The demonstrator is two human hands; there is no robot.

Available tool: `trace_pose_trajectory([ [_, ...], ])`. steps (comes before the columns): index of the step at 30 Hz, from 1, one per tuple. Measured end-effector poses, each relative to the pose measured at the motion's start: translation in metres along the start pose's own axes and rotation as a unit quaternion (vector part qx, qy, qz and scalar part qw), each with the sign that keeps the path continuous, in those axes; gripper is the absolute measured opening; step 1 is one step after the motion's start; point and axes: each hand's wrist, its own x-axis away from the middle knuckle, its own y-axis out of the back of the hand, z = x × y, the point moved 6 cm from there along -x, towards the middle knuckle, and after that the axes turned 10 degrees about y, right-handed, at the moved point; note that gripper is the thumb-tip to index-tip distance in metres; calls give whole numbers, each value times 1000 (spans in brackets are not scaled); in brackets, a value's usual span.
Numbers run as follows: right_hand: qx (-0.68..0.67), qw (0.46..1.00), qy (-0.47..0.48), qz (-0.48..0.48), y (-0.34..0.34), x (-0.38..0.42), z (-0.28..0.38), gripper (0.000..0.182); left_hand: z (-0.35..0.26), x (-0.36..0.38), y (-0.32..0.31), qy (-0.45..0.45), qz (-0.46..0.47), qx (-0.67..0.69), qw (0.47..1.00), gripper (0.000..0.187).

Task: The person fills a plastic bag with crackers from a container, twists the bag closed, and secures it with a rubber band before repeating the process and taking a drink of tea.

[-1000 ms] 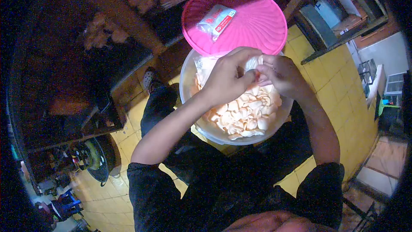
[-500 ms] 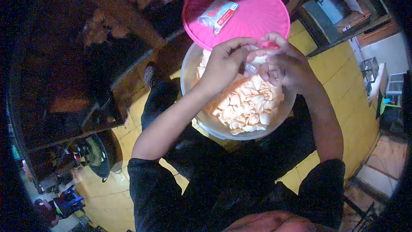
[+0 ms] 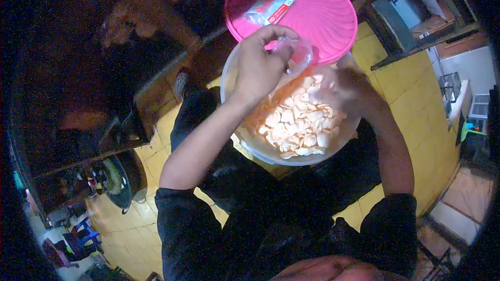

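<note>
My left hand (image 3: 260, 65) is closed on the edge of a small clear plastic bag (image 3: 301, 56), whose mouth is spread in a round shape above the tub. Smeared by motion, my right hand (image 3: 341, 86) is low over the right side of the pale crackers (image 3: 304, 122); its fingers cannot be made out. The crackers lie in a wide translucent plastic tub (image 3: 278, 160) between my legs. Across the tub's far side is a pink round lid (image 3: 325, 15). On that lid rests a packet of clear plastic bags (image 3: 271, 8) with a red label.
Yellow floor tiles (image 3: 401, 114) surround me. Dark wooden furniture (image 3: 156, 80) stands on the left, with a dark wok-like pan (image 3: 120, 184) below it. To the right is a wooden-framed shelf (image 3: 416, 39), with a wire rack (image 3: 449, 86) beyond.
The two hands have parted. My left hand still has the bag, now opened wide, while my right hand has moved down toward the crackers.
</note>
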Motion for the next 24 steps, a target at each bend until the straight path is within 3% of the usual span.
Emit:
trace_pose_trajectory([
  [2, 139, 984, 22, 110, -49, 24, -11, 68, -2, -2, 6, -3, -13, 2, 1000, 14],
  [5, 250, 947, 69, 188, -71, 45, 10, 67, 4, -5, 4, 17, 13, 8, 1000, 16],
  [9, 198, 960, 93, 176, -78, 41, 3, 59, 3, -4, -3, 24, 55, 56, 997, 19],
  [12, 140, 970, 44, 194, -83, 42, 6, 57, 10, -7, -8, 56, 105, 19, 993, 23],
  [14, 231, 967, 95, 56, -81, 44, 10, 37, 16, -8, -10, 68, 114, 31, 991, 24],
  [15, 232, 967, 93, 53, -89, 46, 2, 37, 20, -9, -12, 80, 123, 43, 988, 26],
  [17, 151, 971, 180, -40, -92, 48, -5, 27, 20, -9, -14, 70, 117, 37, 990, 25],
  [18, 152, 971, 177, -43, -89, 46, -8, 27, 18, -9, -14, 60, 107, 33, 992, 25],
  [20, 57, 988, 40, 135, -104, 40, -34, 46, 18, -7, -15, 63, 126, 23, 990, 25],
  [24, 75, 990, 81, 93, -32, 27, -6, 33, 24, -5, -16, 64, 148, 18, 987, 29],
])
